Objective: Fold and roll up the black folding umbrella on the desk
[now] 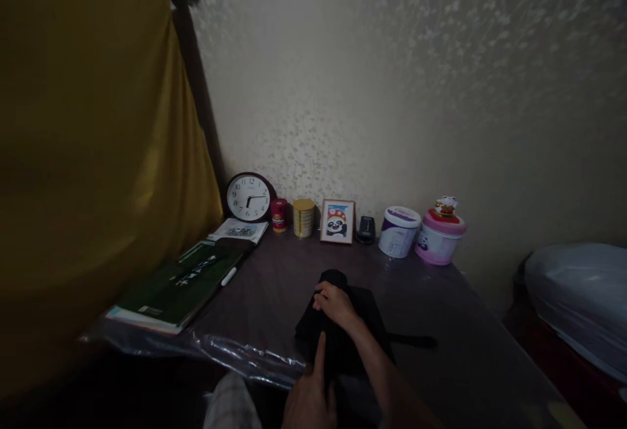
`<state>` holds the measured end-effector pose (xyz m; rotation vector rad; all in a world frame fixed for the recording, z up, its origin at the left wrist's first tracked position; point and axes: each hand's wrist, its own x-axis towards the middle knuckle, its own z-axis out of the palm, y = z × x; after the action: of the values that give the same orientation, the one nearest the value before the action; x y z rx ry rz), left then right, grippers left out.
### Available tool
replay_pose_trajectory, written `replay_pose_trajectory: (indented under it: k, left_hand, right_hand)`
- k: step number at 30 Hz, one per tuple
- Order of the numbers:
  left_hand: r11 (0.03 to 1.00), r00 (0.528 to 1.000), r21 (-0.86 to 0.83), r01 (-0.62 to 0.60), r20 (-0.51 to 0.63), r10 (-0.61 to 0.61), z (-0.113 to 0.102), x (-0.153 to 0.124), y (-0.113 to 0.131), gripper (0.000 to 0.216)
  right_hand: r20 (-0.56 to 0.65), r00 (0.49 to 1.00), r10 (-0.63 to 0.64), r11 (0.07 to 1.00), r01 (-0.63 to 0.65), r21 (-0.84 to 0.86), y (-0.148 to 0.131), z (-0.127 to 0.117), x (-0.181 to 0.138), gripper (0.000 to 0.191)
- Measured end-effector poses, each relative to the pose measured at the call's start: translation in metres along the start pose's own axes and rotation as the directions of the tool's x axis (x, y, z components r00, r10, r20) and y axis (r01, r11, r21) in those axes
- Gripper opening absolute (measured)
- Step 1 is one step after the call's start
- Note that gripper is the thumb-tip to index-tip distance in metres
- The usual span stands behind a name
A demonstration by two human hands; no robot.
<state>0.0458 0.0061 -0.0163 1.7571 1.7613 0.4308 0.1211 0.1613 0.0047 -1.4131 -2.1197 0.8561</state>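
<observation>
A black fabric thing (360, 324) lies on the dark table (455, 324), with a black strap (414, 341) trailing to its right. My right hand (336, 305) rests on its far end, fingers curled round a fold of the fabric. My left hand (309, 397) is at the near edge, below the right hand. Its index finger is stretched out and lies on the fabric; the other fingers are lost in the dark. A checked sleeve (230, 404) shows at the bottom.
Along the wall stand a round clock (248, 197), a red tin (279, 214), a gold tin (304, 217), a framed panda picture (337, 221), a white tub (399, 230) and a pink tub (439, 236). Green books (179, 285) and a pen (228, 276) lie left. A yellow curtain (88, 155) hangs left.
</observation>
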Motion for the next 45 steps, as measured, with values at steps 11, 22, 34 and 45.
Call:
replay_pose_trajectory:
  k: [11,22,34,45]
  left_hand:
    - [0.998,0.999,-0.056,0.026,0.021,-0.024,0.005,0.004,-0.006,0.069]
    - [0.996,0.999,-0.084,-0.019,-0.035,0.016,0.009,0.006,-0.011,0.068]
    - [0.992,0.999,-0.121,0.041,0.007,-0.040,0.018,0.016,-0.017,0.073]
    - [0.996,0.998,-0.076,0.055,-0.004,-0.056,0.014,0.012,-0.012,0.073]
  right_hand:
    - [-0.220,0.874,-0.434,0.898,0.439,-0.029,0.029,-0.007,-0.051,0.021]
    - [-0.361,0.893,-0.269,0.925,0.136,-0.354,0.058,-0.009,0.035,0.034]
    - [0.108,0.910,-0.400,0.908,0.410,-0.089,-0.013,0.012,-0.066,0.044]
    - [-0.295,0.955,0.032,0.964,0.049,0.263,0.026,-0.040,-0.067,0.040]
